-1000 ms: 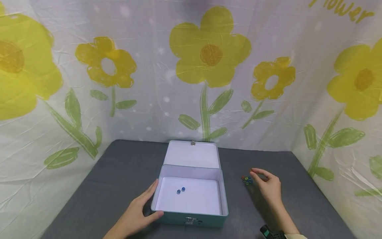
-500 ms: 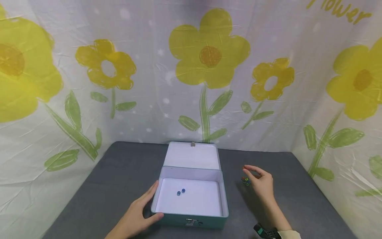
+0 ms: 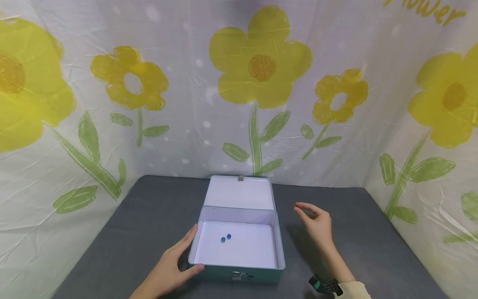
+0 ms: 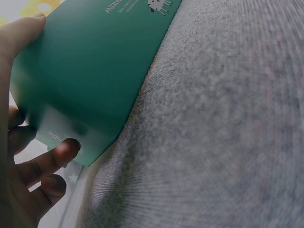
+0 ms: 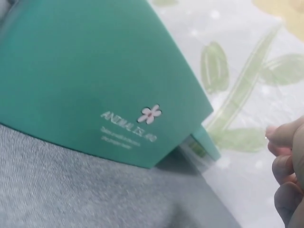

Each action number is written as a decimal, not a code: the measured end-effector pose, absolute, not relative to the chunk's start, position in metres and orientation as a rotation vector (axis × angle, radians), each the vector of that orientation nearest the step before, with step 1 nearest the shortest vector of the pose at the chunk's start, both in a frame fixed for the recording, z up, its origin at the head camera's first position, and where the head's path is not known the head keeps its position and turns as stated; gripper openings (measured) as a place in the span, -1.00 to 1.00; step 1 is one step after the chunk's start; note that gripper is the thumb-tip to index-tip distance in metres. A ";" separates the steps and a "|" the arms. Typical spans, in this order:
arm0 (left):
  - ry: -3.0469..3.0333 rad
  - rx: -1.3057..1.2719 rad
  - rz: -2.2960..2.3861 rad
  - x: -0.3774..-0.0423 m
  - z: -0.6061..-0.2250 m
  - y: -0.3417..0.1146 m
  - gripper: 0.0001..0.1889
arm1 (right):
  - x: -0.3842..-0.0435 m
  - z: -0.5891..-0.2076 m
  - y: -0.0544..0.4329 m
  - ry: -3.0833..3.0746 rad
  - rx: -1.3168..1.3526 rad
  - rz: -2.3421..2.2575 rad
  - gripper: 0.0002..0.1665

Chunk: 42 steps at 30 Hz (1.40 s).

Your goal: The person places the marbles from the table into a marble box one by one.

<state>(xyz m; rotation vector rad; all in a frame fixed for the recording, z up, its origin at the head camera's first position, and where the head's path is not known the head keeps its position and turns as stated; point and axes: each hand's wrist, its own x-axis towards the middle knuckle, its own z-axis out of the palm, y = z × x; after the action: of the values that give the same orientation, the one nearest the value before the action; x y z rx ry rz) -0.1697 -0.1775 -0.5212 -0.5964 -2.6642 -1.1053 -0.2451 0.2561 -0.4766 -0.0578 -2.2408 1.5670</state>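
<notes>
An open green tin box (image 3: 261, 275) with a white inside stands in front of me. Two small blue beads (image 3: 229, 236) lie on its floor. My left hand (image 3: 169, 263) grips the box's near left corner, thumb at the front rim and fingers along the left side. The left wrist view shows its fingers (image 4: 35, 164) against the green wall. To the right of the box, above the table, my right hand (image 3: 317, 224) pinches a tiny orange-red bead (image 3: 296, 204) between thumb and index finger. A small pile of coloured beads is mostly hidden behind that hand.
The box's lid (image 3: 240, 193) leans back behind it, a metal clasp (image 3: 240, 178) at its top edge. Dark grey cloth (image 3: 149, 224) covers the table. A white curtain (image 3: 186, 137) with yellow flowers hangs around the back and sides.
My right hand has moved left and slightly up toward the box with the orange-red bead, and now covers most of the bead pile. The left hand and the box have stayed in place.
</notes>
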 end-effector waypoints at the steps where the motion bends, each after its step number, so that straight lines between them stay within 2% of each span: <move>1: -2.663 -0.599 -1.105 -0.170 -0.521 -0.177 0.05 | -0.245 -0.477 0.254 -2.238 -0.052 1.567 -0.77; 19: -2.672 -0.613 -1.100 -0.171 -0.524 -0.176 0.04 | -0.245 -0.479 0.233 -2.223 0.040 1.581 -0.84; 34: -2.685 -0.589 -1.099 -0.170 -0.522 -0.177 0.05 | -0.247 -0.474 0.213 -2.211 0.097 1.627 -0.79; 42: -2.691 -0.580 -1.091 -0.171 -0.520 -0.178 0.04 | -0.252 -0.471 0.200 -2.230 0.152 1.621 -0.89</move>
<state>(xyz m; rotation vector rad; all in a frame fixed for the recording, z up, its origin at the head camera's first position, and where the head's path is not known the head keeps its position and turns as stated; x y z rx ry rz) -0.1707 -0.1777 -0.5203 -0.5801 -2.6913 -1.0912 -0.2519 0.1998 -0.4708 0.1522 -2.2303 1.6209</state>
